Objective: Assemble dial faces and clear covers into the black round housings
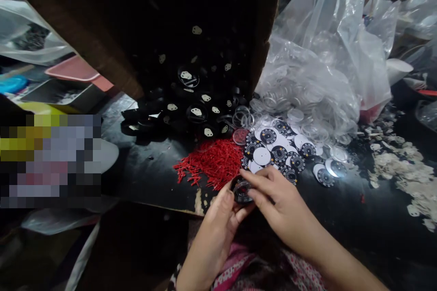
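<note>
My left hand [221,218] is closed around the edge of a small round black case [241,192], held just in front of the pile of red sticks. Inside the case a dark dial with printed marks partly shows. The fingers of my right hand [276,193] press on the rim and face of the same case from the right. Just beyond it lie thin red plastic pieces [215,161] in a heap. Round printed dials [280,153], black on one side and white on the other, spread to the right of them.
A large carton [269,50] lies tipped with black cases [198,111] spilling out. Clear round covers [293,95] spill from a plastic bag [327,45]. Off-white flat pieces [399,168] cover the table's right side. A pink tray [73,72] sits at left, near a blurred-out area.
</note>
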`<act>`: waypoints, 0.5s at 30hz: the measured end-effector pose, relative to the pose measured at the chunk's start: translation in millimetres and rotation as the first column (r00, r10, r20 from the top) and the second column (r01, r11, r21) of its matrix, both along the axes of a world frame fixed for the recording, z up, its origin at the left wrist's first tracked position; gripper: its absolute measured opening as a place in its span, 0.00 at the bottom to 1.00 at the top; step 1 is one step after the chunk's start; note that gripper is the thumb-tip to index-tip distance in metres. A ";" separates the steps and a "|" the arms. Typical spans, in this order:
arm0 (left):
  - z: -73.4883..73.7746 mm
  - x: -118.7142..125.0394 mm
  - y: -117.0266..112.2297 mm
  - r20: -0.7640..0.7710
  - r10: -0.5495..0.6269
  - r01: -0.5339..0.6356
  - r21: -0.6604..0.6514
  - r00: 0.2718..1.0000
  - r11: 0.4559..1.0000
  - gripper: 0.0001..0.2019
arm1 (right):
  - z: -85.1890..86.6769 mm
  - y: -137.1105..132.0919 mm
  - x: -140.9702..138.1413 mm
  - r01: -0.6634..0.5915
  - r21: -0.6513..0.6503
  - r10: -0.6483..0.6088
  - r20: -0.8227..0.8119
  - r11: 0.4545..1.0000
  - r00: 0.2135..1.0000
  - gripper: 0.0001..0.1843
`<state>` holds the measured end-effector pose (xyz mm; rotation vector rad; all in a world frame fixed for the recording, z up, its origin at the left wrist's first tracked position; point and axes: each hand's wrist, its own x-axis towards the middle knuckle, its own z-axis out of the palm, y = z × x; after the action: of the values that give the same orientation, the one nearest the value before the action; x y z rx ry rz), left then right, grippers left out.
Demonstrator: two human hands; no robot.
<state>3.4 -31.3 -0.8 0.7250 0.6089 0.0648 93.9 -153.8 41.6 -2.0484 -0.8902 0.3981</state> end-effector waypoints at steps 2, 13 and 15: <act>-2.9 -2.1 0.0 -0.003 -0.029 0.029 0.100 1.000 0.995 0.19 | -3.3 1.9 -8.4 -0.010 -0.039 0.012 0.034 0.999 0.999 0.22; -2.3 -16.4 -2.9 -0.003 -0.263 0.215 0.584 0.965 0.783 0.21 | -8.7 21.1 -9.9 0.150 0.086 -0.170 0.326 0.985 0.930 0.19; -0.8 -16.5 -2.7 -0.006 -0.249 0.198 0.625 0.968 0.755 0.20 | -12.7 25.0 -10.7 0.145 0.142 -0.185 0.333 0.979 0.925 0.18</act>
<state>-13.0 -34.0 -1.5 1.4363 0.4134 0.0720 83.1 -128.8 28.9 -2.1002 -0.9117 -0.1092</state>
